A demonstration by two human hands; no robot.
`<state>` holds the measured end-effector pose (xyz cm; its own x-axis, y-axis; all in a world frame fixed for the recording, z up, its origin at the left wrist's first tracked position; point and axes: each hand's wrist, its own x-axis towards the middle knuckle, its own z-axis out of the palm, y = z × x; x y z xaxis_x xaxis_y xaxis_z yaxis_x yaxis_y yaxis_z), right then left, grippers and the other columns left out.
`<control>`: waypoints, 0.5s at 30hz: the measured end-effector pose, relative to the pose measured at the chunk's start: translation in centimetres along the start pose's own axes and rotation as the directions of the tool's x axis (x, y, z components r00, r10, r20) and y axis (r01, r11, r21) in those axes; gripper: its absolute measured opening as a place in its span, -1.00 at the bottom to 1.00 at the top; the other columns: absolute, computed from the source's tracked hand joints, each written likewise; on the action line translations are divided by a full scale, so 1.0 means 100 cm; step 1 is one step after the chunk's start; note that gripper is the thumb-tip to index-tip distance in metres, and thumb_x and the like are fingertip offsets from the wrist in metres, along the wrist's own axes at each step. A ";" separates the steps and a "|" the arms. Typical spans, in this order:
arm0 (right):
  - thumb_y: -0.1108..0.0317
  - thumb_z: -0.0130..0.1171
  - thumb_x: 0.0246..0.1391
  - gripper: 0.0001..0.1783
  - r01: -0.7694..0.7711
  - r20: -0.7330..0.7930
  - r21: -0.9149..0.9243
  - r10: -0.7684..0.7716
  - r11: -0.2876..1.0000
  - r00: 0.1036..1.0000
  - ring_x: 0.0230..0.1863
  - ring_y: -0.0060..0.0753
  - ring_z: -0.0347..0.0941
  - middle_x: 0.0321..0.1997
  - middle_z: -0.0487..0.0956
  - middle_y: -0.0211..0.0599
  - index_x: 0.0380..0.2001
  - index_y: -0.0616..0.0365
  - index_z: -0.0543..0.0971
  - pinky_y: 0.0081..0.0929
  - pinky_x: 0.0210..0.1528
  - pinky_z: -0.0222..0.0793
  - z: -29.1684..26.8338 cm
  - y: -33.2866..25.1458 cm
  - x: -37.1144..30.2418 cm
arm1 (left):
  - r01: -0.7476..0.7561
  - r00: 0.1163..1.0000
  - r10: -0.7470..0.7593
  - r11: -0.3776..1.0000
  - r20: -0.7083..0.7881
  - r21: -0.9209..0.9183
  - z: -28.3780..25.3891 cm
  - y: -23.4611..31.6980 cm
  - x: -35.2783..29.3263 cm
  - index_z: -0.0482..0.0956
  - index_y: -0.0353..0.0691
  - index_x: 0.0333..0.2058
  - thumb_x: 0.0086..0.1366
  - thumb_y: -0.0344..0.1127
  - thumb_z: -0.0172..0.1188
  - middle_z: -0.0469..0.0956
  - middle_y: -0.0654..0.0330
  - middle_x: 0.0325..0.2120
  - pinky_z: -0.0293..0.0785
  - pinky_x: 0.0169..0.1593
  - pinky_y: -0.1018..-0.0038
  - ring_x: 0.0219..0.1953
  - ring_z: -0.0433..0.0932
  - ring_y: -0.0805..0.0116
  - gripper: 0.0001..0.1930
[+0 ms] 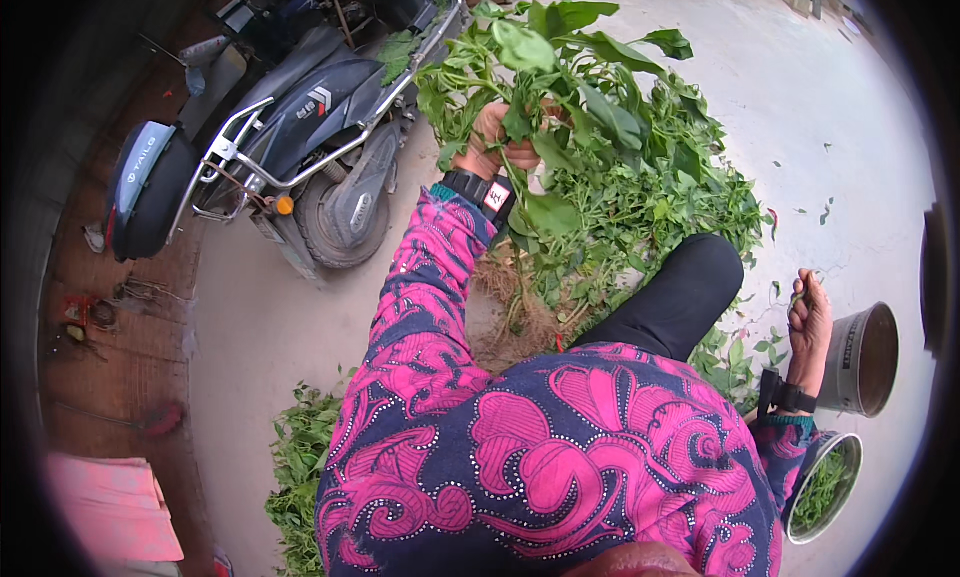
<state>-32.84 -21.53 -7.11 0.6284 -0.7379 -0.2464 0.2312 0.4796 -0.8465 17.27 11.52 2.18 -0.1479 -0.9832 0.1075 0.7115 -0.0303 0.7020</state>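
My left hand (490, 142) is closed around the stems of a leafy pepper plant (615, 112), raised over a heap of uprooted pepper plants (690, 202). Broad green leaves fan out above and right of that hand and hide part of the fingers. Tangled brown roots (525, 322) lie at the heap's near side, with a few small red peppers among the plants. Away at the right, my right hand (812, 312) has its fingers curled together beside a metal bucket (848, 362). A bit of green shows at its fingertips, too small to name.
Below the bucket stands a round metal container (856, 477) with small green pieces inside. More leafy plants (300, 477) lie at my lower left. A dark electric scooter (340, 127) with a metal rail stands at the upper left. My bent knee (690, 287) juts toward the heap.
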 end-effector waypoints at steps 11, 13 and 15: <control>0.23 0.16 0.19 -0.71 -0.008 -0.103 0.139 0.022 0.990 0.994 -0.76 -0.85 -0.04 -0.44 0.43 -0.50 -0.14 0.22 0.50 -0.79 -0.81 -0.23 -0.040 0.027 0.002 | -0.388 0.788 0.493 0.863 -0.368 0.325 0.061 0.001 -0.036 0.37 -0.33 0.10 0.23 0.15 0.06 0.48 -0.09 -0.14 0.53 -0.17 0.31 -0.20 0.53 0.12 -0.32; 0.23 0.17 0.19 -0.73 0.007 -0.109 0.094 0.003 0.996 0.994 -0.76 -0.87 -0.03 -0.52 0.39 -0.57 -0.17 0.20 0.51 -0.80 -0.80 -0.21 -0.025 0.020 -0.005 | -0.380 0.589 0.583 0.811 -0.560 0.445 0.073 -0.006 -0.016 0.40 -0.32 0.08 0.25 0.16 0.05 0.54 -0.05 -0.23 0.55 -0.26 0.38 -0.30 0.57 0.16 -0.35; 0.24 0.17 0.19 -0.76 0.004 -0.062 0.026 -0.003 1.000 0.998 -0.76 -0.88 -0.03 -0.55 0.37 -0.60 -0.19 0.18 0.51 -0.81 -0.80 -0.22 0.000 0.014 -0.013 | -0.364 0.770 0.455 0.889 -0.447 0.278 0.074 -0.003 0.000 0.39 -0.33 0.08 0.29 0.14 0.02 0.52 0.05 -0.38 0.49 -0.38 0.45 -0.47 0.51 0.28 -0.37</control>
<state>-33.32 -19.90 -7.96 0.5807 -0.7670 -0.2729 0.2534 0.4889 -0.8347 11.98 12.87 7.18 0.5168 -0.8516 0.0879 0.4952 0.3811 0.7807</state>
